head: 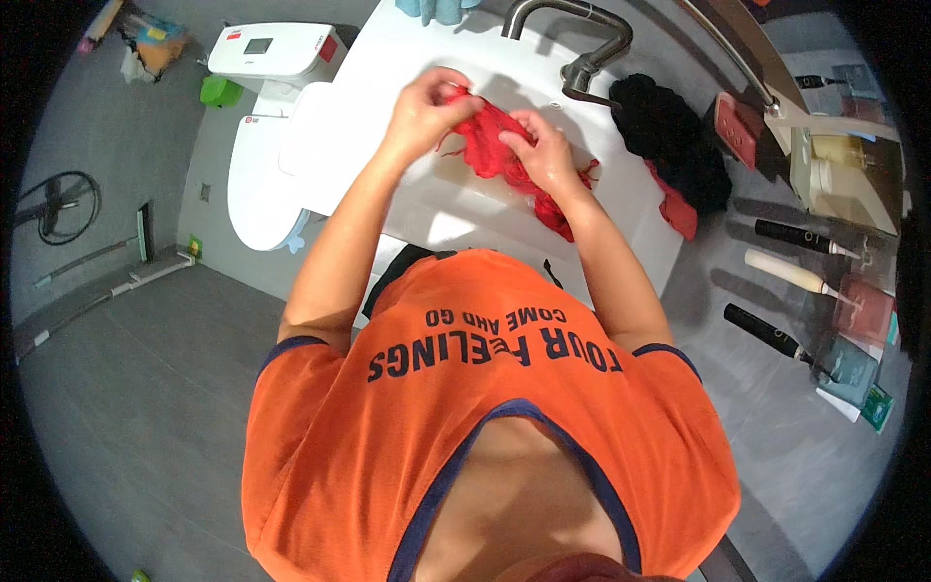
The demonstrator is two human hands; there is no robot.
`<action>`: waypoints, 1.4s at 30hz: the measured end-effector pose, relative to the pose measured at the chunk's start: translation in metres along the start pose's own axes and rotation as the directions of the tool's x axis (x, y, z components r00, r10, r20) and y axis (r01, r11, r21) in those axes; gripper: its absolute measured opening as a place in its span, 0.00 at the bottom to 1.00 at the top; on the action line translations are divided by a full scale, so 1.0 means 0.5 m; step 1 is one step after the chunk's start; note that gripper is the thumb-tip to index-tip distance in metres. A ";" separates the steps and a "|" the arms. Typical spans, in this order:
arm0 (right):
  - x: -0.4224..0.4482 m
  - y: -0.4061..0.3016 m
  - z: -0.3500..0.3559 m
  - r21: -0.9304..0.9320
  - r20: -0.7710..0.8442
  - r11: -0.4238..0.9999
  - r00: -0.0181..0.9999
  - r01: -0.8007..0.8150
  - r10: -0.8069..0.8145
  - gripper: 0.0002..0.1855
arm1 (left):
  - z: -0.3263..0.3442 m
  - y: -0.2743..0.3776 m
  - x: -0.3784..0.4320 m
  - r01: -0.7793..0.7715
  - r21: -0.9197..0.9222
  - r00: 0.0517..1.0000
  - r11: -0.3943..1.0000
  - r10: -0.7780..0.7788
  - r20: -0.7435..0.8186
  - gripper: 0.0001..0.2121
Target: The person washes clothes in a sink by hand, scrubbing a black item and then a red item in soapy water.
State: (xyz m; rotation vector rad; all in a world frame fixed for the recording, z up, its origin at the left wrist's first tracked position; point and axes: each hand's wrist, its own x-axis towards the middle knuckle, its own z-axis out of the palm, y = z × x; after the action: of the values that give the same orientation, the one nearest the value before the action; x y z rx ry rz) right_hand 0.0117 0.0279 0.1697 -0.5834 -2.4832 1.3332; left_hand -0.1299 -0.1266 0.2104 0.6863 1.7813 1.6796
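Over the white washbasin (473, 211), a wet red cloth (489, 142) with stringy ends stretches between both hands. My left hand (433, 102) pinches its upper end between thumb and fingers. Farther along the cloth, my right hand (540, 149) grips the edge with its thumb on top. The lower part of the cloth hangs down into the basin, partly hidden behind my right wrist. Above the basin curves a dark metal faucet (582, 69).
Black fabric (665, 138) and a red cloth piece (673, 204) lie on the basin's right side. A blue cloth (436, 9) lies at the far edge. Left stands a white toilet (265, 189). Electric toothbrushes (793, 273) hang along the right wall beside a pink soap dish (736, 129).
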 end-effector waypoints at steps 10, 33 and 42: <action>-0.087 0.220 0.028 -0.344 0.121 0.847 0.875 -0.405 0.468 0.27 | -0.076 -0.121 -0.034 0.193 0.749 0.857 0.634 -0.480 0.185 0.14; -0.025 -0.283 -0.345 0.917 -0.238 0.342 0.970 0.207 0.051 0.11 | 0.206 -0.110 0.043 -0.201 0.163 0.876 0.966 0.103 0.471 0.13; -0.035 -0.046 -0.252 0.903 -0.155 0.428 0.900 -0.038 0.407 0.10 | 0.068 -0.060 0.093 0.357 -0.310 0.930 0.881 -0.367 0.027 0.15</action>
State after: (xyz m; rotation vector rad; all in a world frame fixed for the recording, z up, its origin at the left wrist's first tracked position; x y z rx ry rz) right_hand 0.0733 0.1006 0.2565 -0.7815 -1.1088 2.1310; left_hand -0.1367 -0.0717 0.1763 0.1706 1.5025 1.6598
